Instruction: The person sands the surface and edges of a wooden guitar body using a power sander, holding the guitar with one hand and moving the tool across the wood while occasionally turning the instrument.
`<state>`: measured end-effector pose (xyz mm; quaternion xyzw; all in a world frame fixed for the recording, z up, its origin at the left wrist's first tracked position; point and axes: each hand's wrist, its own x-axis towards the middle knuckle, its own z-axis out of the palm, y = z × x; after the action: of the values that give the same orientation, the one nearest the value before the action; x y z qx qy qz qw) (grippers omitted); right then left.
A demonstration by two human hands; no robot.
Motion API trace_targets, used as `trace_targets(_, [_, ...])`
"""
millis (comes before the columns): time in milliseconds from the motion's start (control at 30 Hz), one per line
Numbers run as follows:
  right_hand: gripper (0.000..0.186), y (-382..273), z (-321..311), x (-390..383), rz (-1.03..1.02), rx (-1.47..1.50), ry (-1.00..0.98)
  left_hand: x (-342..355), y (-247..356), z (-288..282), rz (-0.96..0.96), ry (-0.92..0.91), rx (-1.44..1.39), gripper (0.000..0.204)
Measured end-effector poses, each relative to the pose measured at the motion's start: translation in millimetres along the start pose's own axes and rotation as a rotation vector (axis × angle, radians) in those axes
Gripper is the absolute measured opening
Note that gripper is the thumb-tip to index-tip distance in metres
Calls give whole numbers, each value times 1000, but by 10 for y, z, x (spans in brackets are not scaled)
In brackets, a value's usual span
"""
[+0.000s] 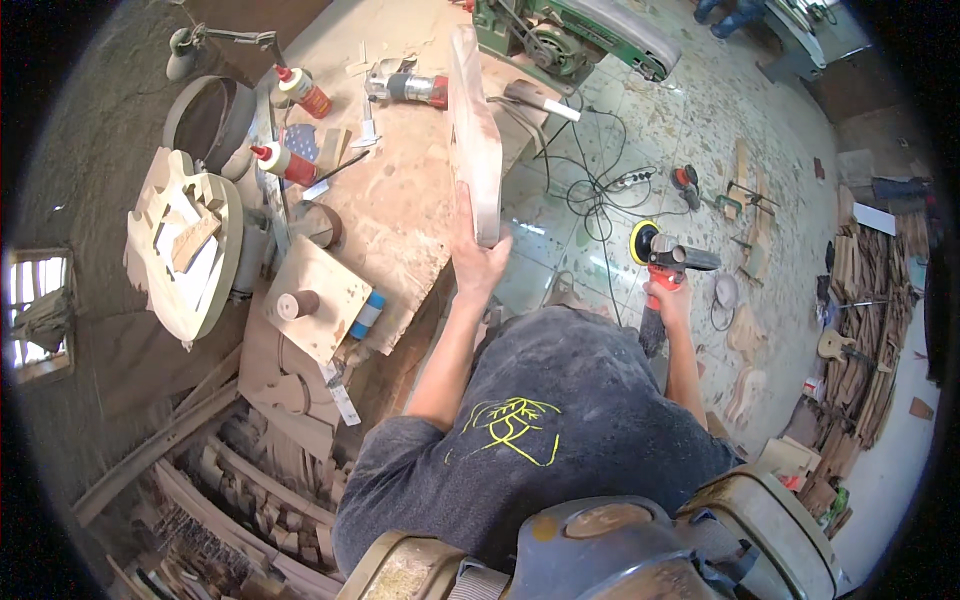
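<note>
My left hand (478, 264) is closed on the lower end of a thick wooden guitar body (474, 140), which stands on edge, tilted up in front of me beside the workbench (400, 215). Only its narrow side shows well; its broad faces are mostly turned away. Off to the right, my right hand (672, 298) grips the red and black handle of a power sander (668, 272). The sander's round pad with a yellow rim (641, 242) faces left, apart from the wood.
Glue bottles (306, 92), a second power tool (408, 88) and a caliper (368, 126) lie on the bench. A green belt machine (560, 45) stands beyond. Black cables (598, 185) tangle across the floor near another sander (686, 182). Wood offcuts (850, 290) are stacked at right.
</note>
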<state>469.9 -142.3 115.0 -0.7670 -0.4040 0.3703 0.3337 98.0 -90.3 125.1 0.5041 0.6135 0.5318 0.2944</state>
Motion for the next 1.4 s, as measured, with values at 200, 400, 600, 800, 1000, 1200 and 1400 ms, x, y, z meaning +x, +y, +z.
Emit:
trace_targets(200, [50,2,4,-9,-59,12,6,181,-103,-241,182,-129,146,94])
trace_targets(400, [64,-74,14,-26,-8,-85,-18,61,-152,-520,419,-445,482,98])
trace_targets(600, [71,-138,18,-152,-66,-134,-62,-221,-699,-743,567,-677,820,79])
trace_targets(800, [73,-107,230,-117,-166,-276,-145,-284,-1104,-857,406,-648,919,84])
trace_targets(1000, [72,-584,733,-127,-179,-337,-325,-355,-1236,-915,291,-632,934,86])
trace_targets(1200, [68,-687,1151,105,-325,-439,-389,-21,-1488,-1011,135,-583,430,80])
trace_targets(1400, [62,-872,1445,429,-384,-618,-391,367,-1666,-805,-311,-180,1006,104])
